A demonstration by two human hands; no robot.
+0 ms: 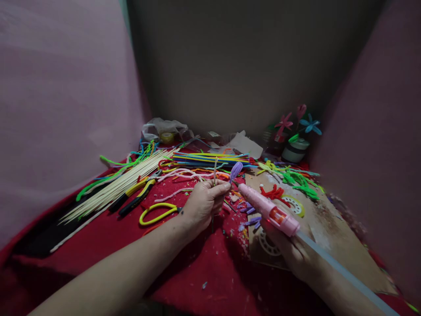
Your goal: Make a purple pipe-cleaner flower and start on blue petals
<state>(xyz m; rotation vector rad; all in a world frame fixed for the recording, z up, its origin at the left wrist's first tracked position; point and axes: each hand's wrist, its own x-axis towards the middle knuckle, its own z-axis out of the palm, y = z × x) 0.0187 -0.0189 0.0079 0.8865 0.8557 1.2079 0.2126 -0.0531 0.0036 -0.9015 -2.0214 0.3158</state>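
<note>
Find at far left pale sticks [121, 186], laid lengthwise, probably for easy drawing one by one. Next, pliers [141, 196] beside the sticks, handles toward the near edge, presumably for quick pick-up. By the left wrist, a yellow-handled tool [162, 205], partly hidden; cannot identify type. At centre, left hand [207, 199] grasping a thin stick [215, 169], upright, with a purple petal [236, 170] at the fingertips, apparently to steady the petal's base. Behind, pipe cleaners [210, 157] bundled crosswise, likely against tangling. Rightward, right hand [292, 250] wrapped round a pink glue gun [259, 203], nozzle aimed at the petal's base; cannot confirm contact. Glue stick [342, 269] projecting rearward, well apart from the left hand. Below, cardboard [348, 250], likely shielding the red cloth [204, 267] from drips. Far right, at the back, a pot [294, 153] with flowers [311, 124] above, presumably out of the way.
</note>
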